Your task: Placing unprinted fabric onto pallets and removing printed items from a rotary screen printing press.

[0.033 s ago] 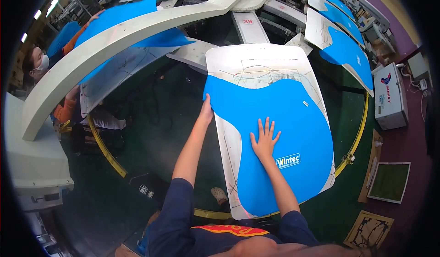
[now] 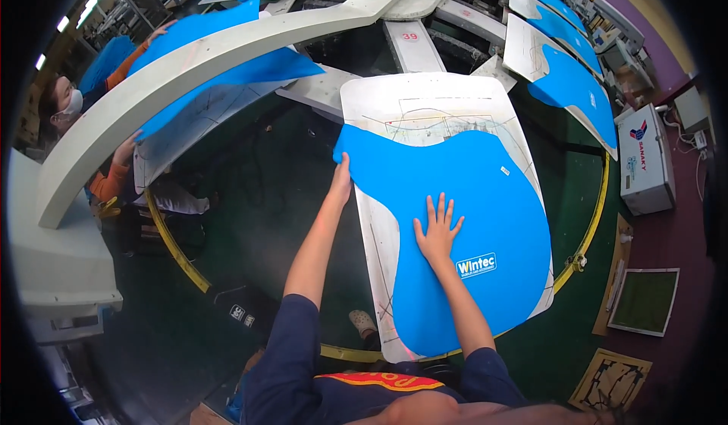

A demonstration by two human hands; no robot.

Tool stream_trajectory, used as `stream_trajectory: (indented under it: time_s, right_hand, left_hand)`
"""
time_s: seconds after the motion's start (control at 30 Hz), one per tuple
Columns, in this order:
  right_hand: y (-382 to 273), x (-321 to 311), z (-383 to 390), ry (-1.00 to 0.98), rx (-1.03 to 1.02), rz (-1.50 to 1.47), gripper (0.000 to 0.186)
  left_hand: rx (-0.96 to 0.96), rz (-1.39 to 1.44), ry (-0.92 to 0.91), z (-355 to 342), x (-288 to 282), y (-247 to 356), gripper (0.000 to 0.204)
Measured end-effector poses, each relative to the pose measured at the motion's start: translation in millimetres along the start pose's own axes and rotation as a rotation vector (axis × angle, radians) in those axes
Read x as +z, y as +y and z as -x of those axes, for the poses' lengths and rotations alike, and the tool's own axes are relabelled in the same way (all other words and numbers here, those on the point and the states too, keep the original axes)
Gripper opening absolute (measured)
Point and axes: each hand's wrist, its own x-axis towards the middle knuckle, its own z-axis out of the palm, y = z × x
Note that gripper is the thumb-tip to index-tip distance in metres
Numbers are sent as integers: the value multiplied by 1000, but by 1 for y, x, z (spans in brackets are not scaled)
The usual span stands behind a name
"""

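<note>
A blue fabric piece (image 2: 485,190) with a white printed logo and a small tag lies on the white board (image 2: 425,99), which carries drawn lines. My left hand (image 2: 340,172) holds the upper-left corner of the blue fabric at the board's left edge, fingers closed on it. My right hand (image 2: 435,232) lies flat on the middle of the fabric with its fingers spread.
A co-worker (image 2: 68,106) at the left handles another blue piece (image 2: 182,38) behind a curved white arm (image 2: 193,53). More boards with blue pieces (image 2: 576,91) stand at the right, near a white box (image 2: 643,159). A yellow floor ring (image 2: 178,250) curves around below.
My left hand has shifted very slightly upward with the fabric's corner. At the left, the co-worker's hands and blue piece have moved a little. My right hand stays in place.
</note>
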Motion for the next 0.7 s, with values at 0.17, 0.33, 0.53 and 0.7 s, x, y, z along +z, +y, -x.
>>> stream_trajectory:
  time_s: [0.17,0.33,0.53,0.7]
  right_hand:
    - [-6,2,-2,29,-6,-29,64]
    - [22,7,2,46,60,-83,62]
    - [81,-40,-1,877,88,-669,51]
    - [104,-131,33,750,-147,-151,59]
  left_hand:
    - [99,-226,-118,43,23,16,68]
    - [35,-246,-578,156,100,29,62]
    - [16,-477,-710,315,91,59,67]
    - [141,-465,-581,429,71,61,41]
